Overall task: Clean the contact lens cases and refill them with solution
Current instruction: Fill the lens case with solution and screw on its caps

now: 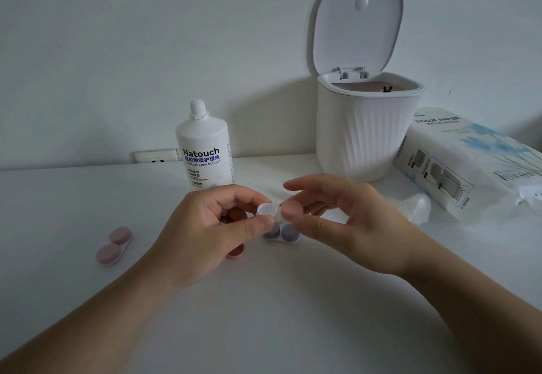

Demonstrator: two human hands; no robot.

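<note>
My left hand pinches a white contact lens case held above the table, one of its wells open. My right hand pinches a pink cap at the case's other well. Beneath them on the table lies a case with two purple caps. A loose pink cap lies partly hidden under my left hand. A closed pink-capped case lies at the left. The Natouch solution bottle stands uncapped behind my left hand.
A white ribbed bin with its lid up stands at the back right. A tissue paper pack lies at the right edge, a clear plastic cap in front of it. A wall socket sits behind the table.
</note>
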